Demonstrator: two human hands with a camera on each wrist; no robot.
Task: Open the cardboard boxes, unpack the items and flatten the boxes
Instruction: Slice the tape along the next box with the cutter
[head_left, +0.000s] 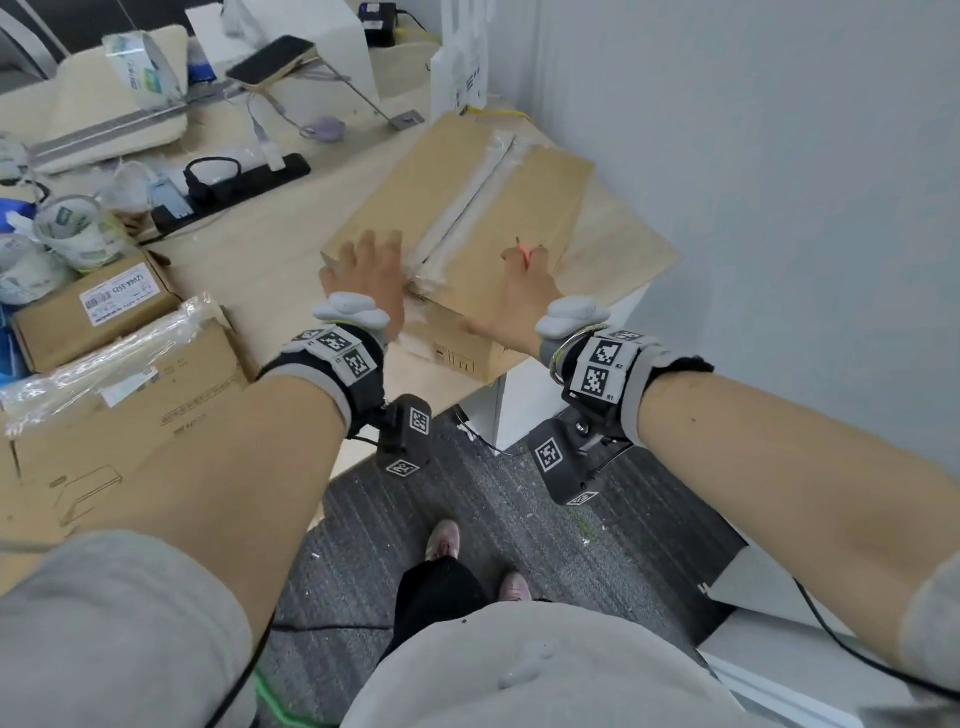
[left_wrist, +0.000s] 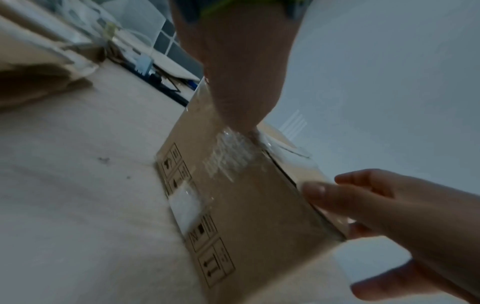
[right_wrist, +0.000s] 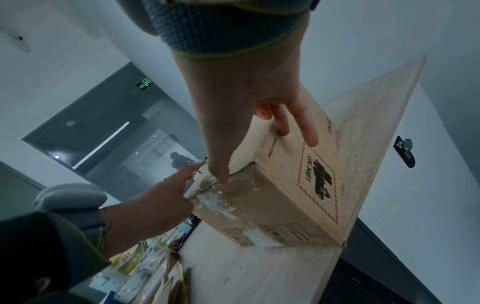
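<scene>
Cardboard box (head_left: 467, 208) sits at the desk's (head_left: 270, 249) right corner near the wall (head_left: 779, 156), both hands on its near end.
Left hand (head_left: 366, 280) lies flat on top, fingers spread, just left of the taped seam (head_left: 462, 208). Right hand (head_left: 524, 291) rests on the top's right side, fingers extended and slightly apart, thumb down the near face; a small red-orange item shows between its fingers, grip unclear. Left of the box: power strip (head_left: 234, 187), two smaller boxes (head_left: 98, 312), cups (head_left: 72, 231). Behind it: phone on stand (head_left: 272, 60).
</scene>
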